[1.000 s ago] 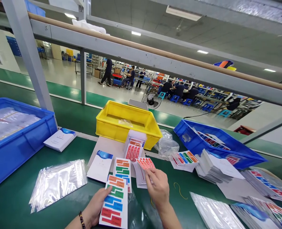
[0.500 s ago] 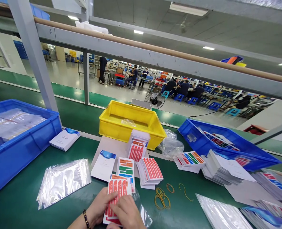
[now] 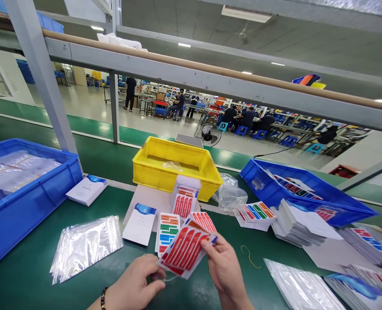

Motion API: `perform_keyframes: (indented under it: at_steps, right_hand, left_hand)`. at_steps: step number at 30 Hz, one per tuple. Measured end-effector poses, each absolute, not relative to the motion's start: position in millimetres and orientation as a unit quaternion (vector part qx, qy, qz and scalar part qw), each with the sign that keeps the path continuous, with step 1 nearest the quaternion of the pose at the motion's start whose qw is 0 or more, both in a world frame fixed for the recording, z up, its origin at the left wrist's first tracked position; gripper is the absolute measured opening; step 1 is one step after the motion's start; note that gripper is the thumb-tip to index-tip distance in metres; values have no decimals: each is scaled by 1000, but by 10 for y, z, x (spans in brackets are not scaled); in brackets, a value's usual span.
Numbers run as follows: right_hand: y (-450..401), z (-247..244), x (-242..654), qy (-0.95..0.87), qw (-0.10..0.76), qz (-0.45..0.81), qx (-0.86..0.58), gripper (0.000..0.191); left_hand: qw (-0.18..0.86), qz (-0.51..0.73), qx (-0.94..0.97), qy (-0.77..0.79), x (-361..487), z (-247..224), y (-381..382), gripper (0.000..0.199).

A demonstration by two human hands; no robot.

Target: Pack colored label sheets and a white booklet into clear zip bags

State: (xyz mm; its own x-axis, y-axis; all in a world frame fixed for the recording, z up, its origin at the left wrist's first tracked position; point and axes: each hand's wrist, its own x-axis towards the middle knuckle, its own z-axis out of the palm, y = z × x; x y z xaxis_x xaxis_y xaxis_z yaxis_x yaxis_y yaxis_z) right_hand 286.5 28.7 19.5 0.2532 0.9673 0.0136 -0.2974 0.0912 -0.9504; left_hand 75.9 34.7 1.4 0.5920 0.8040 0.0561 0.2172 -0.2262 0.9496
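Red-printed sheets, fanned slightly and tilted, are held above the green worktop, between the two hands. The right hand grips their right edge, thumb on the printed face. The left hand curls at their lower-left corner, beside a pale edge that appears to be clear film; whether its fingers close on this cannot be told. The step in hand is judged to be bringing sheets and film together; the next move calls for the sheets' edges squared and the film's edge held apart. Just beyond lie a multicoloured card and a blue-topped booklet. Containers, farther out: the yellow bin has a scrap of clear plastic inside; the left blue bin holds clear packets; the right blue bin, tilted, contains printed sheets.
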Motion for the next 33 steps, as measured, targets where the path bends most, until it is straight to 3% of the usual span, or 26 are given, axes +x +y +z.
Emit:
perform_keyframes:
  at_steps: [3, 5, 13, 16, 24, 33]
  right_hand:
    - [323, 378, 2869, -332, 702, 457, -433, 28]
    - [330, 413, 2820, -348, 696, 468, -419, 28]
    - [279, 388, 2827, -458, 626, 453, -439, 15]
    - [249, 437, 2807, -517, 574, 424, -472, 18]
    - [154, 441, 2806, -680, 476, 337, -444, 10]
    - [52, 577, 2687, -812, 333, 252, -407, 8]
  left_hand:
    - [319, 252, 863, 298, 723, 154, 356, 18]
    - [273, 263, 887, 262, 711, 209, 356, 20]
    - [284, 324, 855, 289, 635, 211, 357, 27]
    - [274, 346, 853, 278, 653, 187, 357, 30]
    - [263, 418, 831, 256, 680, 251, 312, 23]
    - [234, 406, 844, 260, 693, 367, 273, 17]
